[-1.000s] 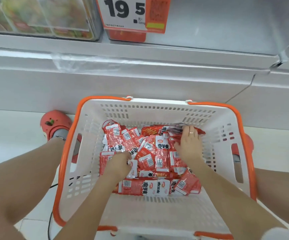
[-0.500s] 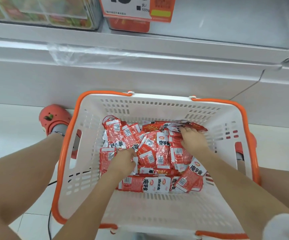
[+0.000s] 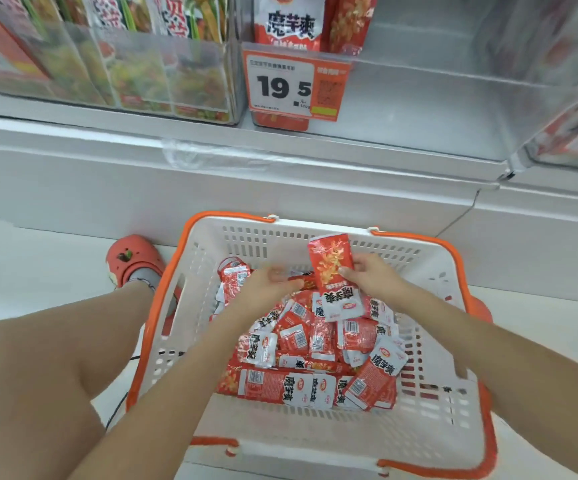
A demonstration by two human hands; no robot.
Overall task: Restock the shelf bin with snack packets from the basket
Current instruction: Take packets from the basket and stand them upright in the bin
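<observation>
Shop aisle, white floor: right hand pinches an upright red foil snack packet above the white-and-orange plastic basket — clear acrylic shelf bin lies up-forward; left hand half-curled, grip unclear.

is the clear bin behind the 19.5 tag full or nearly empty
Nearly empty. The clear bin shows bare bottom across most of it; only two red packets stand at its left end, behind the price tag.
</observation>
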